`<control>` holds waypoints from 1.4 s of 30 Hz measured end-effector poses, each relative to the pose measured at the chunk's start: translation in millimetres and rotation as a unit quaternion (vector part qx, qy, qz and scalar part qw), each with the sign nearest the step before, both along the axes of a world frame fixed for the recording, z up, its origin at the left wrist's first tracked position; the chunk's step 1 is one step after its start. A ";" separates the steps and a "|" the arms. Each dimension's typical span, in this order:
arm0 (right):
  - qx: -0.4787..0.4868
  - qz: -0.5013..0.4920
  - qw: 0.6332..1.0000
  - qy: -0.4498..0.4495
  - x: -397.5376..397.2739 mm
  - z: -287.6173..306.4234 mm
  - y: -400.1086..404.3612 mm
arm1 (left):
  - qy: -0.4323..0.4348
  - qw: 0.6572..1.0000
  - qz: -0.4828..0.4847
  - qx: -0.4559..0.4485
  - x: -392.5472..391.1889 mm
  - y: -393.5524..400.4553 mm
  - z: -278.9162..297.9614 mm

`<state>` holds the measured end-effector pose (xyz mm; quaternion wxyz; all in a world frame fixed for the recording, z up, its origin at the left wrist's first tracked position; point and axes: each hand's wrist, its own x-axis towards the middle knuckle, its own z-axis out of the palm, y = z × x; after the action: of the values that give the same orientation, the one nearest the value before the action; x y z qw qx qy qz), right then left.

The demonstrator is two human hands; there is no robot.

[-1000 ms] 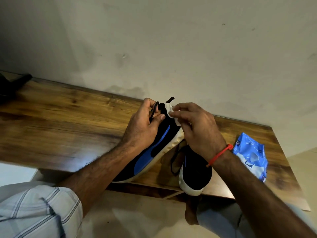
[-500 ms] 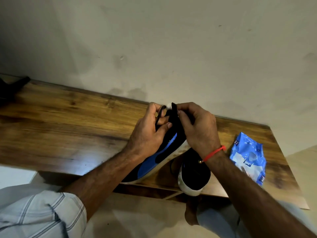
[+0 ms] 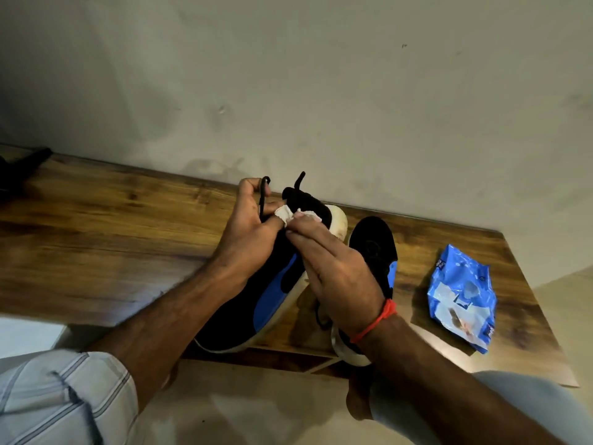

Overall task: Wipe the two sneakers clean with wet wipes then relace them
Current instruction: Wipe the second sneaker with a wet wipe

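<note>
A black sneaker with a blue stripe and white sole (image 3: 272,303) lies tilted on the wooden table (image 3: 112,239). My left hand (image 3: 247,232) grips its upper part, with a black lace (image 3: 263,194) looping up past the fingers. My right hand (image 3: 337,268) pinches a white wet wipe (image 3: 298,215) against the top of that sneaker. The second black sneaker (image 3: 372,248) lies just right of the first, partly hidden under my right hand and wrist.
A blue pack of wet wipes (image 3: 462,293) lies on the table's right part. A dark object (image 3: 19,168) sits at the table's far left end. A plain wall rises behind the table; my knees and a bare foot (image 3: 357,403) show below its front edge.
My right hand has drawn back down the sneaker, and the white wipe shows again at its fingertips. The sneaker's white toe and the second sneaker's upper are now uncovered.
</note>
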<state>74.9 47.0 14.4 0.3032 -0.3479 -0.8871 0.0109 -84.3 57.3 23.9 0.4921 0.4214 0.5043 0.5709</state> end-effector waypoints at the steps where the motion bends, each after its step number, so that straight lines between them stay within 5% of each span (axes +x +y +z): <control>1: 0.004 0.000 1.000 0.004 2.2 2.7 4.1 | -0.020 1.000 -0.006 -0.008 -0.4 -1.0 2.4; 8: -0.017 -0.106 0.992 0.066 14.5 31.8 53.0 | -0.071 0.995 -0.049 -0.045 15.0 -8.6 12.7; 15: -0.048 0.054 0.997 -0.004 -5.3 15.5 -0.8 | -0.069 0.992 -0.014 -0.100 4.7 -3.7 10.0; 21: -0.019 -0.054 0.997 0.053 16.3 29.5 48.4 | -0.074 0.991 -0.050 -0.104 9.5 0.3 6.8; 27: -0.022 0.061 0.998 0.011 -3.1 19.1 -6.1 | -0.117 0.985 -0.007 -0.126 -4.8 10.7 5.8; 32: -0.008 -0.062 0.993 0.096 18.5 35.9 44.9 | -0.089 0.987 -0.063 -0.115 -5.6 12.4 1.9; 38: -0.037 0.097 0.994 0.034 -8.7 10.2 -4.1 | -0.075 0.992 -0.011 -0.101 -13.5 18.6 -0.3; 42: -0.017 -0.028 0.995 0.092 10.1 20.2 43.2 | -0.106 0.988 -0.023 -0.108 -20.1 19.7 4.2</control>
<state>85.0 90.2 34.7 0.3782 -0.3755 -0.8447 0.0495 -104.3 77.0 28.2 0.5982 0.3145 0.4983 0.5431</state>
